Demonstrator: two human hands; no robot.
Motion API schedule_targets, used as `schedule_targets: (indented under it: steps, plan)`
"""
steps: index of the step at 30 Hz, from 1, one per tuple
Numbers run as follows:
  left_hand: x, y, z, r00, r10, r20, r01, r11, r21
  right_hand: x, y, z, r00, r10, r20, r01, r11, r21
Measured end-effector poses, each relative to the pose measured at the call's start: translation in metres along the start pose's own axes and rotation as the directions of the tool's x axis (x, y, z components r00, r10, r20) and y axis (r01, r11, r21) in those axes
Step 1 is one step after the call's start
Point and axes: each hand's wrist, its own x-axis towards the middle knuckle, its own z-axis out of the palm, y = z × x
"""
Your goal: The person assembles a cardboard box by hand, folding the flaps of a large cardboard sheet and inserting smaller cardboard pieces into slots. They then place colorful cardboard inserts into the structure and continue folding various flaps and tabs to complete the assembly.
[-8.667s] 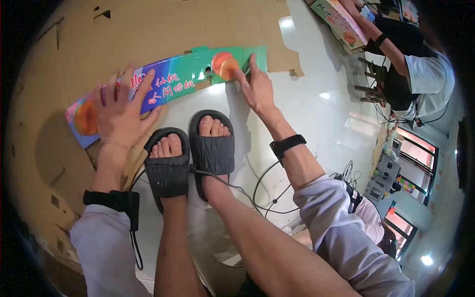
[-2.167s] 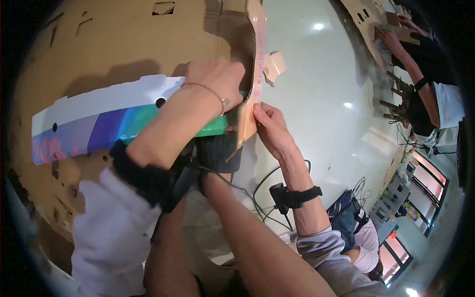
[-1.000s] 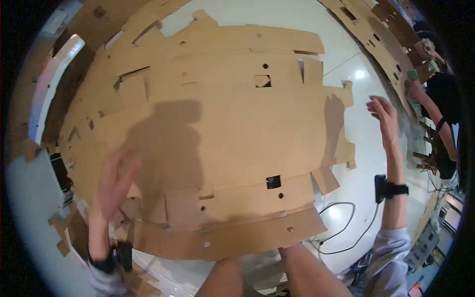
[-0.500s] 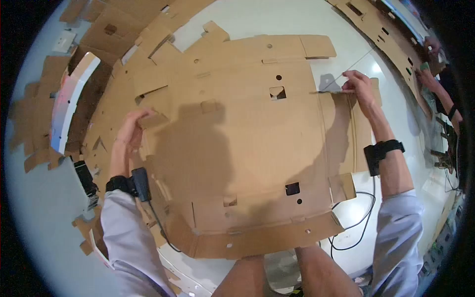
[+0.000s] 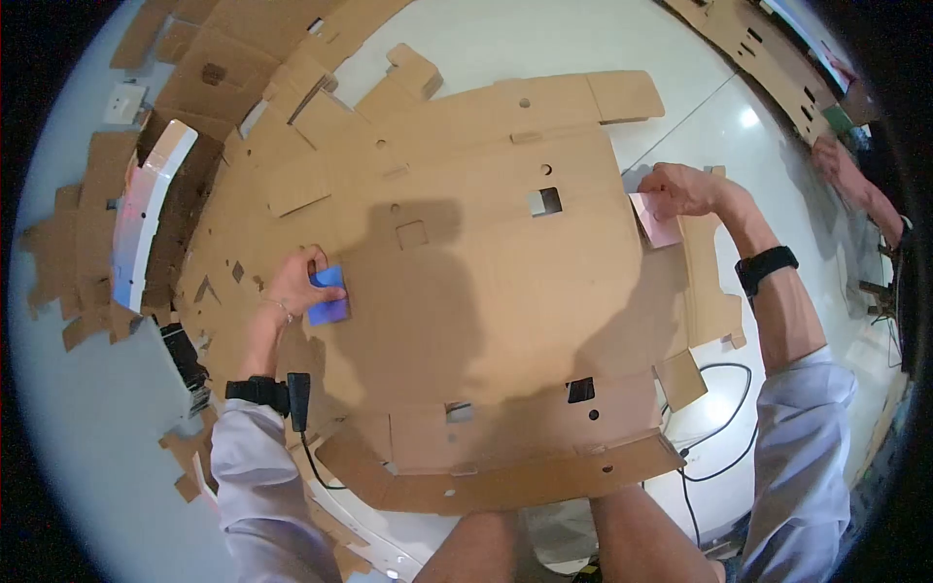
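Observation:
A large flattened cardboard box (image 5: 525, 301) with cut-out holes lies in front of me, plain brown side up. At its left edge, the fingers of my left hand (image 5: 292, 282) are closed on a small cardboard flap (image 5: 328, 307), whose blue and purple printed face is turned up. Toward the far right edge, my right hand (image 5: 685, 189) grips another cardboard flap (image 5: 661, 231) with a pale pink printed face showing. Some of the right fingertips are hidden behind the hand. Both hands cast shadows on the sheet.
More cardboard (image 5: 219, 63) lies at the upper left, beside a curved printed strip (image 5: 151, 219). A black cable (image 5: 743, 389) loops on the white floor at the lower right. At the far right, another person's hand (image 5: 841, 165) is near a long cardboard piece (image 5: 753, 49).
Two flaps have been folded over, so their blue and pink printed faces now show. My right hand has moved down and closed on its flap; my left hand has shifted slightly right and down.

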Motion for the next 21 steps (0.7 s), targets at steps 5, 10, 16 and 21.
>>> schedule_targets:
  steps: [5, 10, 16, 21]
  plan:
    - [-0.007, 0.016, 0.001, 0.993, -0.097, 0.065, 0.090, 0.991, 0.099, -0.002, 0.005, 0.005, 0.995, -0.030, -0.094, 0.037, 0.997, 0.069]
    - [0.004, -0.007, 0.005, 0.988, -0.157, 0.015, 0.157, 0.987, -0.029, -0.005, 0.009, 0.013, 0.974, -0.008, -0.228, 0.065, 0.967, 0.245]
    - [0.035, -0.035, -0.014, 0.805, -0.592, 0.045, 0.122, 0.090, -0.988, 0.013, 0.015, 0.019, 0.890, 0.356, -0.285, 0.135, 0.392, 0.910]
    - [0.036, 0.000, -0.030, 0.778, -0.628, -0.012, -0.260, -0.304, -0.916, 0.016, 0.013, -0.028, 0.944, 0.242, -0.222, 0.121, 0.372, 0.920]
